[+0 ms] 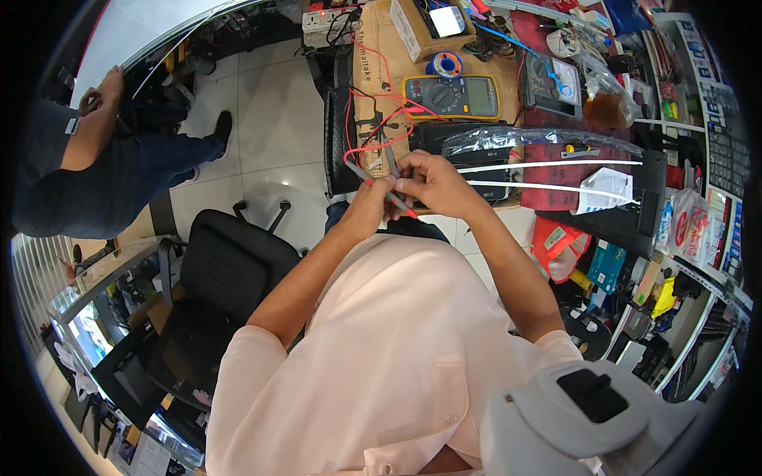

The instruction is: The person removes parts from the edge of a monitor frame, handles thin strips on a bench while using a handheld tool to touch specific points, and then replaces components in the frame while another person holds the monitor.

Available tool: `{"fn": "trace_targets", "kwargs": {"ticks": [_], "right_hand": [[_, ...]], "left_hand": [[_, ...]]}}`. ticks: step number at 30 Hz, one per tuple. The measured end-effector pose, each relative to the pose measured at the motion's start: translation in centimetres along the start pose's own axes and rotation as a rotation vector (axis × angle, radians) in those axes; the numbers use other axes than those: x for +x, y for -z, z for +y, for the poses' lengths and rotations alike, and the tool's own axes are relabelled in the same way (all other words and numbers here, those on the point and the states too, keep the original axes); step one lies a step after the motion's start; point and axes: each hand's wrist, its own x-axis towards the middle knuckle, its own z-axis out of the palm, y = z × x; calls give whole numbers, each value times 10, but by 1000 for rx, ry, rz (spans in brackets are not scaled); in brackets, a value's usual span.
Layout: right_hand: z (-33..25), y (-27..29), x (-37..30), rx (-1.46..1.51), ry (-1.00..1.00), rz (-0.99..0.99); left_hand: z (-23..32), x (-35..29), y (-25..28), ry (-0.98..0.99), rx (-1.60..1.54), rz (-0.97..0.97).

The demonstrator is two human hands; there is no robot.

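In front of my body, near the bench's front edge, my two hands meet with fingers closed. My left hand [368,209] grips a grey-and-red test probe [356,170], its red end sticking out below the fingers. Beside it, my right hand [438,186] pinches a second, grey test probe [391,161] at the fingertips. What lies between the fingertips is too small to make out. Red and dark leads [369,147] loop up from the probes toward a yellow-framed digital multimeter [449,98] lying on the cardboard-covered bench.
Behind the multimeter are a solder spool [447,64] and an open cardboard box [411,33]. To the right lie an analog meter [552,83] and white strips [556,165] on a dark panel. A black office chair [234,258] stands left; another person [87,166] is at far left.
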Motion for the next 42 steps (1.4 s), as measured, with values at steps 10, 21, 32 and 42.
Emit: {"fn": "trace_targets", "kwargs": {"ticks": [10, 21, 32, 42], "right_hand": [[-12, 62, -54, -800, 8, 115], [34, 62, -42, 143, 118, 361], [73, 37, -34, 51, 246, 565], [82, 37, -34, 5, 209, 546]], "left_hand": [[8, -4, 25, -167, -383, 55], [-7, 18, -13, -165, -202, 69], [-26, 37, -32, -245, -87, 175], [-24, 42, -36, -276, 29, 185]]}}
